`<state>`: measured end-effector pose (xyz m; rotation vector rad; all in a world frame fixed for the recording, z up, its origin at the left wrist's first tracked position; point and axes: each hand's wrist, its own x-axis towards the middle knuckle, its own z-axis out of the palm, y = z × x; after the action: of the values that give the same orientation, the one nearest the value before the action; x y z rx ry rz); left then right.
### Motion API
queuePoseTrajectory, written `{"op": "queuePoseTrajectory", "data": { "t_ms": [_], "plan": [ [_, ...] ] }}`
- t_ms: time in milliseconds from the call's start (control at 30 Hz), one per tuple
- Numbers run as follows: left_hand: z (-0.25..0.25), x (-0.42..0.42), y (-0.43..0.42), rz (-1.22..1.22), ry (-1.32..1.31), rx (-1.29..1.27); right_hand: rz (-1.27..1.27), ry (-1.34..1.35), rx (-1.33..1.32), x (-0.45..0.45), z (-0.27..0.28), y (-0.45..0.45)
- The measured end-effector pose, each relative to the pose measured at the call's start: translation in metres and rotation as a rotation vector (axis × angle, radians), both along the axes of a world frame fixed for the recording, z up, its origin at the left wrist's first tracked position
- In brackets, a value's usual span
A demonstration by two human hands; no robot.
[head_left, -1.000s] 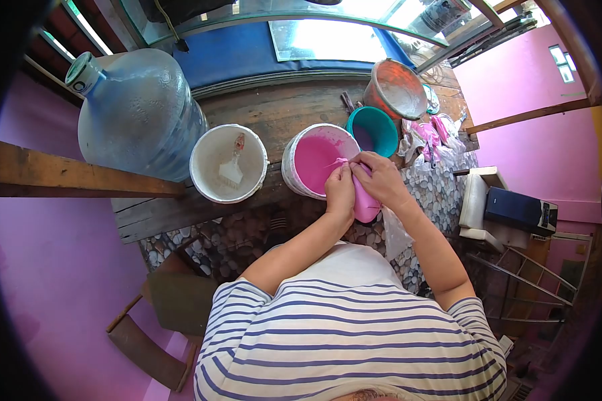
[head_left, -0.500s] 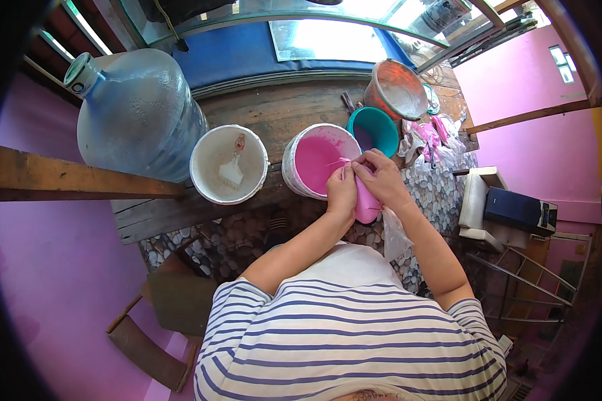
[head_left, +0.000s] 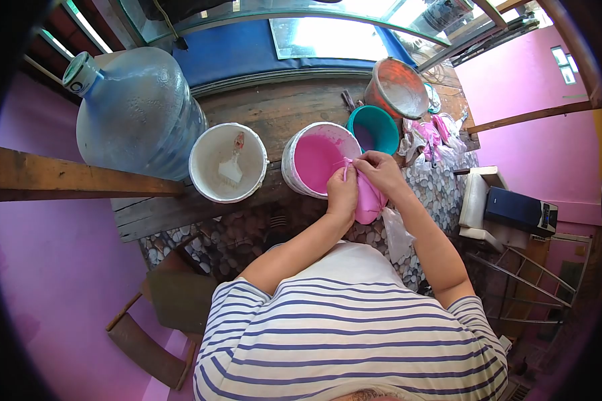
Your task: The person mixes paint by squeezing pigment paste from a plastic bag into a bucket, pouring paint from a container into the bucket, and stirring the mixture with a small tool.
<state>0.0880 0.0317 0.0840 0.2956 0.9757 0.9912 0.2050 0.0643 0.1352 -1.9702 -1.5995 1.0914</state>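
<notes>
A plastic bag filled with pink paint hangs between my hands, close to the rim of the white bucket of pink paint. My left hand is closed, pinching the bag near its top from the left. On the right side, the fingers of my right hand close on the bag's upper end. A clear, loose piece of the bag dangles below my right wrist. The contact between fingertips and plastic is partly hidden.
A white bucket with a brush stands left, beside a large water bottle. Behind are a teal bucket and an orange bucket. Pink-stained plastic bags lie right. A chair is at lower left.
My right hand has shifted slightly up on the bag, and its fingers are more bunched. The bag's pink body looks a little more wrinkled; the loose plastic has swung slightly.
</notes>
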Motion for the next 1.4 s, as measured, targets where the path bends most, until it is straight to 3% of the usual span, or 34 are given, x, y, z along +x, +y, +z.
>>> {"op": "queuePoseTrajectory", "data": {
  "t_ms": [333,833,933,1000,1200,1400],
  "plan": [
    [0.000,0.001,0.000,0.015,0.000,-0.011,-0.027,0.102,0.005,-0.001,-0.004,-0.001],
    [0.005,-0.003,-0.001,0.061,-0.135,-0.075,0.104,-0.110,0.153,-0.018,0.029,-0.017],
    [0.005,-0.005,0.001,0.046,-0.134,-0.093,0.087,-0.060,0.154,-0.014,0.020,-0.019],
    [0.009,-0.006,0.001,0.054,-0.148,-0.096,-0.064,0.155,-0.037,-0.014,0.017,-0.019],
    [0.021,-0.014,0.004,0.041,-0.187,-0.101,-0.251,0.519,-0.129,-0.022,0.030,-0.021],
    [0.018,-0.015,0.003,0.022,-0.241,-0.136,-0.234,0.501,-0.127,-0.021,0.025,-0.023]
  ]
}}
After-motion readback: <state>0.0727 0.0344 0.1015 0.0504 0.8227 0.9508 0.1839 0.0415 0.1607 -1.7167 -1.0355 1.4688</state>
